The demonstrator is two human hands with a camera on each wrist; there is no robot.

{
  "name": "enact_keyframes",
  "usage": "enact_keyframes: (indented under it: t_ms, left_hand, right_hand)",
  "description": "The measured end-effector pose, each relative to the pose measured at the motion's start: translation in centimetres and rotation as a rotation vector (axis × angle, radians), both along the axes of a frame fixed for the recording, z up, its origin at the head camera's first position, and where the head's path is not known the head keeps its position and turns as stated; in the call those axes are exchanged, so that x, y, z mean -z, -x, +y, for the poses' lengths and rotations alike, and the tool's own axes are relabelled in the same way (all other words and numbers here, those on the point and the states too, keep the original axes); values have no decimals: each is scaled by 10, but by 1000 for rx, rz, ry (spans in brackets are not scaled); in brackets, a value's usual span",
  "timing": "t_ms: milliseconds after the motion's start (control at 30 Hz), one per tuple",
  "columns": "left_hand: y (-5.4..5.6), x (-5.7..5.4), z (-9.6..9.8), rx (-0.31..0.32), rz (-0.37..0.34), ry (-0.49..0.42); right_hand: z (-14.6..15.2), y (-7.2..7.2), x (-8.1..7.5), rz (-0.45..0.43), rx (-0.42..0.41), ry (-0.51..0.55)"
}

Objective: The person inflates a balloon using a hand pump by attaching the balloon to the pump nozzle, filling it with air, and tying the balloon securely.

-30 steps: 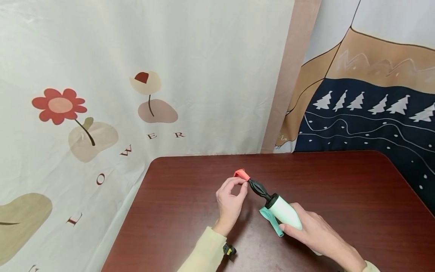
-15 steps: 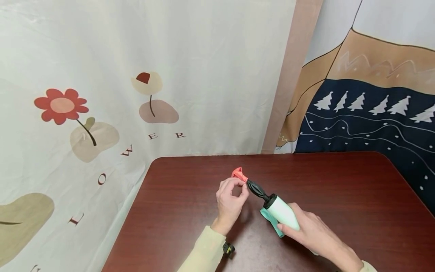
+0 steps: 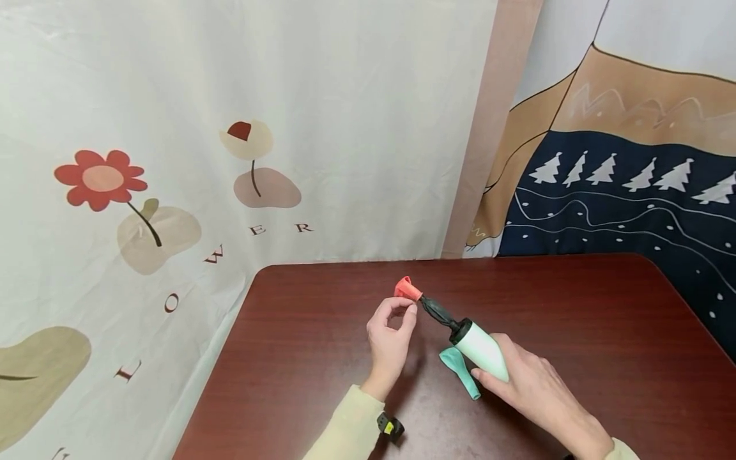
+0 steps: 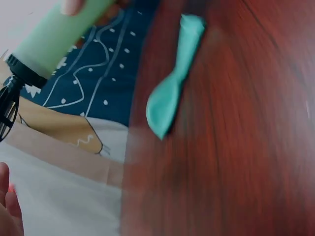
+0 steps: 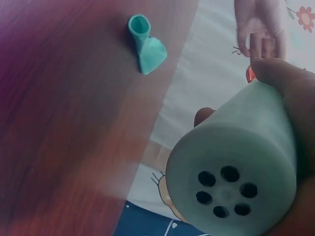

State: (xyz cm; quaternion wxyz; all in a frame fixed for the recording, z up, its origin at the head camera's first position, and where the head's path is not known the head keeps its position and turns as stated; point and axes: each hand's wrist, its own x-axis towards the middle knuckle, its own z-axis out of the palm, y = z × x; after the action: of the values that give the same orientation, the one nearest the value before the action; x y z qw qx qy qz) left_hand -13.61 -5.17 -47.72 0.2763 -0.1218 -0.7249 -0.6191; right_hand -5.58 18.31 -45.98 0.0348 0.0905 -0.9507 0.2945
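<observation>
- Right grip [image 3: 537, 383], lower right of the head view, was closed around the pale green pump [image 3: 482, 348], whose black nozzle [image 3: 439, 312] slanted toward the upper left.
- Left grip [image 3: 391, 335], just below the frame's centre, had thumb and forefinger brought together right at the red balloon [image 3: 407, 289]; whether they pinched it could not be told. That balloon sat at the nozzle's tip.
- Lower, beneath the pump in the frame, the teal balloon [image 3: 460, 372] lay on the reddish-brown counter [image 3: 299, 345], and a black-and-yellow device [image 3: 391, 427] showed beside the cuff of the pale yellow sleeve [image 3: 345, 428].
- Left wrist view: the pump crossed the upper left corner, part of the nozzle showed at the left edge, and the teal balloon lay at upper centre. Fingers filled the lower left edge, a sliver of red beside them.
- Right wrist view: the pump's end, pierced by six dark holes, loomed at lower right. A bit of the red balloon showed at upper right, below the left grip, and the teal balloon's open neck faced the camera at upper centre.
</observation>
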Motion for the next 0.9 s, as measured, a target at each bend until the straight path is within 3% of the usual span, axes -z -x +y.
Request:
enact_keyframes:
  t_ms: [167,300,467,700,900]
  left_hand:
    - [7,-1,-7,-58,237,228]
    - [13,0,-12,-97,307,377]
    - [17,-1,-16,-136,316,478]
    - [18,-8,-16,-171,268,640]
    - [20,-13,-15,-182,250,699]
  right_hand:
    - [0,1,1,18,2,-20]
    - [0,0,3,53,-1,-63]
    - [-1,0,6,136,-26,-121]
    - [-2,1,9,233,-34,-151]
    - [-4,2,11,264,-31,-150]
